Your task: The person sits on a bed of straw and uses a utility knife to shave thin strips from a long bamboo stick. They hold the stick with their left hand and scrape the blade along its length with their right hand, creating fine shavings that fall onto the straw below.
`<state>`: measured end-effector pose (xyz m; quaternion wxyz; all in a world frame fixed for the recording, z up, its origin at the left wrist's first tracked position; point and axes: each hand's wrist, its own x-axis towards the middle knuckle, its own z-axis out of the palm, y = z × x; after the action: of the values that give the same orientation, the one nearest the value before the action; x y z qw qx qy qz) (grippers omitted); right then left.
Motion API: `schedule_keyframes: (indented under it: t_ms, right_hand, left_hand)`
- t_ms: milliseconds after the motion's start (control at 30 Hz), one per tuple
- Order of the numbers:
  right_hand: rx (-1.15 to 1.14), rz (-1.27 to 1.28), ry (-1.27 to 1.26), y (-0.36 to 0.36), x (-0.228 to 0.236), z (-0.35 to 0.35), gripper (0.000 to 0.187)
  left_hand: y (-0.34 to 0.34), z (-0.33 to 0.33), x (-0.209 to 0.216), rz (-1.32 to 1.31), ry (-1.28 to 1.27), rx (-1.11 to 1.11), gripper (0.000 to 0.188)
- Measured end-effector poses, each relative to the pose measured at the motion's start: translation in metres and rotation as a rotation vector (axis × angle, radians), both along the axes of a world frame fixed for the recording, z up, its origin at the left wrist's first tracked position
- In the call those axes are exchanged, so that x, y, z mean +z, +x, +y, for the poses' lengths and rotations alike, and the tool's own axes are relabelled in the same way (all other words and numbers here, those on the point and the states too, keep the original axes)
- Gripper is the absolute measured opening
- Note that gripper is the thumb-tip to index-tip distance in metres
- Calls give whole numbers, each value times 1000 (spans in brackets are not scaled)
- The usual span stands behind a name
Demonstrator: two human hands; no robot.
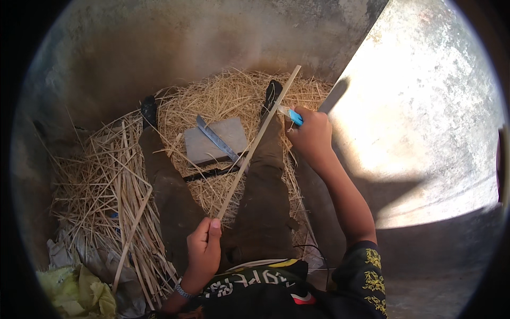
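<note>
My left hand (204, 245) is closed round the near end of a long, thin bamboo strip (254, 149). The strip slants away from me across my right leg, its far end near my right foot. In my right hand (312, 130) is a small knife (295, 118) with a blue handle, gripped in a closed fist. Its pale blade meets the upper part of the strip, where a thin curl hangs close to the handle. Between my legs a large knife (217, 139) with a long dark blade lies across a grey block (231, 133).
Shavings (212, 95) cover the floor around the block and my feet. On the left lies a heap of split strips (125, 186), with a crumpled yellowish sheet (79, 292) near me. A concrete wall (175, 42) rises ahead, and a sunlit surface (409, 106) is on the right.
</note>
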<state>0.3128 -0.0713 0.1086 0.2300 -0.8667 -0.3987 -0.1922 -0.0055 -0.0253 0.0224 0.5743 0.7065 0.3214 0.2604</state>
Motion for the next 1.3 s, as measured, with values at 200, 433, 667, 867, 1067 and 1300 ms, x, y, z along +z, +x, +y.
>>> schedule_keyframes:
  t_ms: [200,433,667,867,1067,1300]
  right_hand:
    - [222,2,-56,-44,-23,-3,15]
    - [92,4,-13,-9,-25,11,10]
    - [-210,215,364,95,19,14,33]
    - [58,331,512,-9,-15,-9,33]
    - [362,192,240,-112,-84,-1,17]
    - [370,249,123,-140,-115,5,13]
  left_hand:
    - [-5,-6,7,20,-67,-74,39]
    - [-8,-17,19,44,27,-78,38]
    - [-23,-23,4,16,-38,-175,41]
    - [0,9,9,-120,-563,-242,37]
    - [13,12,18,22,-230,-257,34]
    - [28,2,12,203,486,-26,20]
